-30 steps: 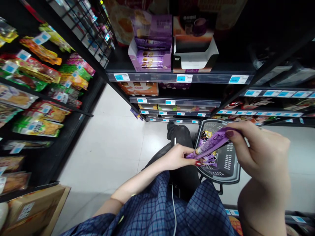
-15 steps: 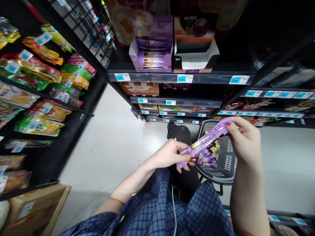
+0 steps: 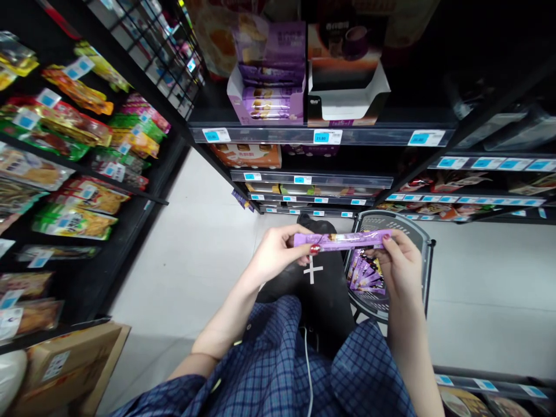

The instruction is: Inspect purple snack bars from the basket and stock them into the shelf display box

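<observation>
A slim purple stick packet (image 3: 347, 239) lies level between my hands, above my knee. My left hand (image 3: 282, 250) pinches its left end between thumb and fingers. At the opposite end, my right hand (image 3: 399, 255) grips it the same way. Whether it is one packet or several stacked together I cannot tell. Below and beside my right hand stands a grey basket (image 3: 408, 223), with several purple stick packets (image 3: 365, 275) fanned out inside and some yellow and black wrappers partly hidden under my hand.
Ahead, a shelf holds an open purple box (image 3: 271, 104) of stick packets and an open brown-and-white box (image 3: 347, 104). Bagged snacks (image 3: 82, 197) hang on a black rack at left. A cardboard carton (image 3: 69, 362) stands at lower left. White tiled floor (image 3: 200, 231) lies between the shelves.
The purple packet has turned from a slant to level and moved left, away from over the basket. My right hand has come left and down; my left hand has moved slightly left and up.
</observation>
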Demonstrator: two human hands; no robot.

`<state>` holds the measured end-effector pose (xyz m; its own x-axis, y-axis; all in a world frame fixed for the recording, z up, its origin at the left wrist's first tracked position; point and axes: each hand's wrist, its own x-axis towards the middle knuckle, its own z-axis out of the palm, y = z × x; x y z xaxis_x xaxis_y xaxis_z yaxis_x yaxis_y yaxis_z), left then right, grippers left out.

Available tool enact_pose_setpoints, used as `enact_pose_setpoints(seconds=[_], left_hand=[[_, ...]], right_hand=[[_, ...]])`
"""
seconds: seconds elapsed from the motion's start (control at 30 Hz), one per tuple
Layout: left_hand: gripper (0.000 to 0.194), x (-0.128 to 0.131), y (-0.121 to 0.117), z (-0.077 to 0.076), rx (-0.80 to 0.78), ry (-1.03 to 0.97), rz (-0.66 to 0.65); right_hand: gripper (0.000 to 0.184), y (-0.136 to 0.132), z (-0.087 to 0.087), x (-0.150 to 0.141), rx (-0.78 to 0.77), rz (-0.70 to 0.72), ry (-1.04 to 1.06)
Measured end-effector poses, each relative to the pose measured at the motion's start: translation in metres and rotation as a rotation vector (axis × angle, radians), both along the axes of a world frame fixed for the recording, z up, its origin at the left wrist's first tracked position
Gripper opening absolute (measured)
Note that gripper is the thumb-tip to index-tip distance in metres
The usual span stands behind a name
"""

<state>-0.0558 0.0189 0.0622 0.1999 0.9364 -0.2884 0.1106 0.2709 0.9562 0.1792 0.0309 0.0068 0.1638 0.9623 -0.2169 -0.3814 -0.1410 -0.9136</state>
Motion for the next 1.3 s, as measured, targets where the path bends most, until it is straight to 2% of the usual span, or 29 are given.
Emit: enact_pose_setpoints(seconds=[0.07, 0.13, 0.23, 0.33, 0.43, 0.53, 0.73, 0.8, 0.9, 1.03, 1.2, 1.27, 1.3], left_hand=[[0.022, 0.003, -0.004, 0.001, 0.153, 0.063, 0.107], [0.023, 0.008, -0.009, 0.003, 0.335, 0.194, 0.139], [0.025, 0.016, -0.015, 0.008, 0.581, 0.382, 0.115], [0.023, 0.019, -0.016, 0.012, 0.677, 0.442, 0.073], [0.037, 0.016, -0.013, 0.013, 0.596, 0.385, 0.043], [0.052, 0.006, -0.008, 0.008, 0.459, 0.273, 0.042], [0.036, -0.008, 0.002, -0.005, 0.194, -0.064, 0.042], [0.03, -0.009, 0.003, -0.009, 0.181, -0.119, 0.063], [0.025, -0.01, 0.003, -0.013, 0.21, -0.162, 0.093], [0.021, -0.011, 0.001, -0.018, 0.278, -0.14, 0.17], [0.019, -0.002, 0.001, -0.02, 0.263, -0.155, 0.323], [0.022, -0.002, 0.003, -0.02, 0.216, -0.187, 0.317], [0.024, -0.004, 0.005, -0.02, 0.186, -0.192, 0.27]], right_hand=[[0.019, -0.001, -0.014, -0.004, -0.038, 0.065, 0.075], [0.022, -0.001, -0.029, -0.01, -0.06, 0.118, 0.123], [0.023, 0.0, -0.047, -0.021, -0.072, 0.165, 0.143], [0.022, 0.0, -0.056, -0.029, -0.078, 0.188, 0.155], [0.024, -0.001, -0.055, -0.027, -0.077, 0.189, 0.163], [0.036, -0.002, -0.045, -0.015, -0.045, 0.146, 0.148], [0.042, -0.016, -0.01, 0.016, 0.155, 0.066, -0.141], [0.045, -0.022, 0.002, 0.021, 0.215, 0.043, -0.274], [0.039, -0.031, 0.016, 0.022, 0.287, -0.003, -0.413], [0.03, -0.038, 0.022, 0.018, 0.346, -0.048, -0.515], [0.019, -0.038, 0.028, 0.008, 0.307, -0.104, -0.576], [0.016, -0.036, 0.033, 0.006, 0.287, -0.122, -0.575], [0.016, -0.035, 0.035, 0.005, 0.281, -0.128, -0.583]])
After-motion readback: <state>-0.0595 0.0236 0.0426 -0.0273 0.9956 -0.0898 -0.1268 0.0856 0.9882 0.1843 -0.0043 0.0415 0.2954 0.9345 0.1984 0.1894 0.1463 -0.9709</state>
